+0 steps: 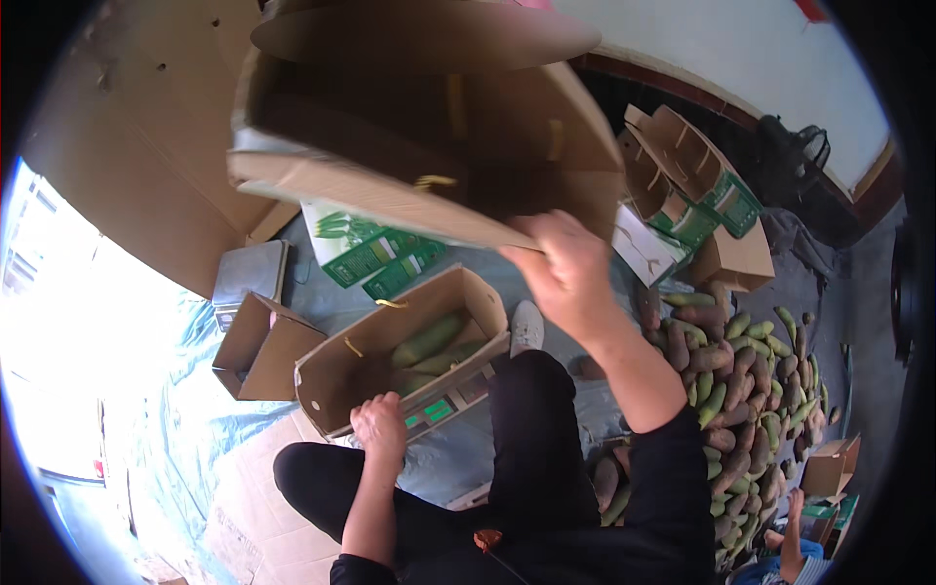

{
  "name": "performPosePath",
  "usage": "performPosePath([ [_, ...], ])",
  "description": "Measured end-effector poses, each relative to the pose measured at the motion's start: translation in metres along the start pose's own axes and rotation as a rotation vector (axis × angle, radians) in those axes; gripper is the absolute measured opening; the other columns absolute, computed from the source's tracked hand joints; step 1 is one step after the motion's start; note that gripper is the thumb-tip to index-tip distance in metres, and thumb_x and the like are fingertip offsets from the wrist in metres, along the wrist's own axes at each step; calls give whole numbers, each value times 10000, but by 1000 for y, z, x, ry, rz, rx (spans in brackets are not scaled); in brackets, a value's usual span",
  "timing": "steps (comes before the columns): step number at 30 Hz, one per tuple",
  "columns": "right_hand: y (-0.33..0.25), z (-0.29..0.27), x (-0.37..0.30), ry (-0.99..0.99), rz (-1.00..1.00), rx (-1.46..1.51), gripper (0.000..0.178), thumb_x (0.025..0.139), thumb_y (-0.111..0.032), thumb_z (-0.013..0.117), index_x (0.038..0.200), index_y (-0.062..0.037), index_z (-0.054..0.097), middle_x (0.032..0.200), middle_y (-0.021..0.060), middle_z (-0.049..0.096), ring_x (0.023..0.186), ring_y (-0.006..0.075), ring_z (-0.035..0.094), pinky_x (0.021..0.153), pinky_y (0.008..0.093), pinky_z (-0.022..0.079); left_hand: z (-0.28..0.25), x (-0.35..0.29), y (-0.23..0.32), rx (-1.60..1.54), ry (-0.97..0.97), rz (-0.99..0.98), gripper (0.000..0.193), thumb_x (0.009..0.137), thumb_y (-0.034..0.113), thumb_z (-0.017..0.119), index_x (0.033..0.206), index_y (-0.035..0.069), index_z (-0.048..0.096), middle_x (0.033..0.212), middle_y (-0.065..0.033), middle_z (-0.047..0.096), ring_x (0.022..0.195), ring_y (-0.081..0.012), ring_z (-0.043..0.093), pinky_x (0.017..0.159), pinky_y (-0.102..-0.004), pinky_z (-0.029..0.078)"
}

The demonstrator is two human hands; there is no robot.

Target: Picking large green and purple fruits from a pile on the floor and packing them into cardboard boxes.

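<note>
My right hand (570,268) grips the near edge of a large open cardboard box (361,195), held up and tilted over the floor. Its brown inside shows yellow handle straps, and its far side is cut off by the view's top. Below it, a second cardboard box (409,317) stands open between my feet, with long green radishes (429,339) lying in its right part. The fingers of my left hand (379,424) are curled over this box's near rim. A green-lit display panel (429,414) shows just below that rim.
A heap of green and reddish-brown radishes (746,390) covers the floor at right. Green-and-white cartons (380,249) lie beyond the lower box; more boxes (682,156) stand at far right. A small open box (263,346) is at left. Another person's arm (792,531) shows at lower right.
</note>
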State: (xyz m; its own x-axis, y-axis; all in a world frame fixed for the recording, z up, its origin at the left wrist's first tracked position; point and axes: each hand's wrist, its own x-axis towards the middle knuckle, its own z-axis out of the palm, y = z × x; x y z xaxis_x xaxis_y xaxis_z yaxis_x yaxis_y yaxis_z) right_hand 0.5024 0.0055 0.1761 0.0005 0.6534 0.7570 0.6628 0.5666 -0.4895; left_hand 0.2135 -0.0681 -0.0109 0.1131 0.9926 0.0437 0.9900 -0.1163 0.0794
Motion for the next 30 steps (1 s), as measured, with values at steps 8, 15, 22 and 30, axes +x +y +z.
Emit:
performPosePath([
  [8,-20,145,71,-196,259,598,214,775,-165,657,903,-8,587,725,167,606,678,306,594,620,367,451,0,2,-1,-12,-18,31,34,736,159,601,738,132,622,738,-52,630,771,-246,617,698,-401,424],
  [15,15,243,131,-234,521,1027,254,781,-110,666,964,52,597,877,134,650,788,180,606,696,318,479,-9,6,0,-63,-45,7,47,729,123,571,692,112,597,718,-52,616,758,-255,613,753,-402,440],
  [22,144,297,146,-233,561,-14,660,690,-288,735,1244,-34,478,1169,216,540,1045,336,573,871,417,472,-5,13,2,-110,17,32,51,707,96,556,662,109,577,684,-48,593,718,-244,599,742,-393,438],
  [30,185,311,70,-373,524,-189,617,696,-171,727,1268,-175,495,1267,199,437,1163,374,461,955,426,418,2,15,2,-27,10,-4,44,723,105,575,723,128,612,714,-46,611,719,-234,600,737,-383,434],
])
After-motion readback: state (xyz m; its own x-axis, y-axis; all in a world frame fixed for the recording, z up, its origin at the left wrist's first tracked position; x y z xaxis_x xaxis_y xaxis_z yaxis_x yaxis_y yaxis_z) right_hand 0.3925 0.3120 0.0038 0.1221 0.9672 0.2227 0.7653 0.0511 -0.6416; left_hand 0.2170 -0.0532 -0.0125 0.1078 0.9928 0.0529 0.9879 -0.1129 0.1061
